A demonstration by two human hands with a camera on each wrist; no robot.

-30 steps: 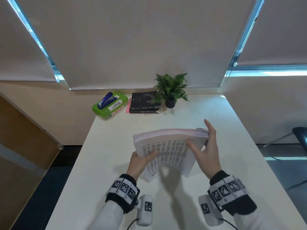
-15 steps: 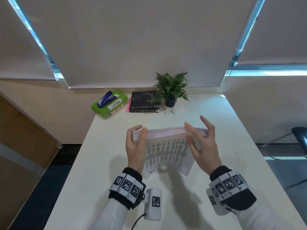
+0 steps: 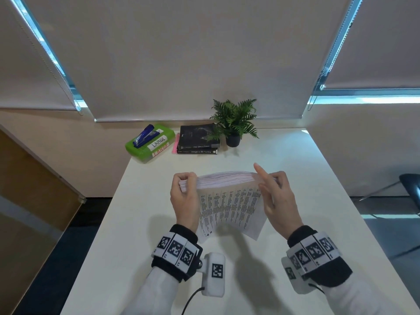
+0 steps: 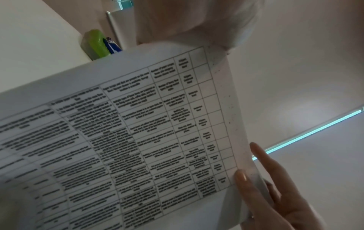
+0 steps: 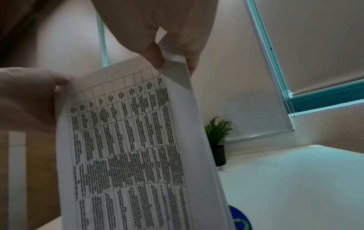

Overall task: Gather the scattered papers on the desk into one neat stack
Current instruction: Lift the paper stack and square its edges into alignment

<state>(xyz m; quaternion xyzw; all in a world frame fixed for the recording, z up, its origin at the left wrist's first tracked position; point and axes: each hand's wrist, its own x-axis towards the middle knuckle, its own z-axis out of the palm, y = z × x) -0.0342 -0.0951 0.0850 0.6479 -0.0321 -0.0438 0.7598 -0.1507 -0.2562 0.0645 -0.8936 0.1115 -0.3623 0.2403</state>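
My left hand (image 3: 185, 202) raised, fingers curled, gripping paper stack (image 3: 229, 201) at left end; my right hand (image 3: 276, 201) pinching right end, index finger extended upward.

Pale blinds (image 3: 193, 55) covered the windows, daylight edged their gaps, beige walls (image 3: 363, 146) met dark floor (image 3: 75, 246), and a chair (image 3: 411, 189) stood at right.

Stapler (image 3: 145, 135) on box (image 3: 148, 144), left of books (image 3: 197, 139); plant (image 3: 234, 121) right.
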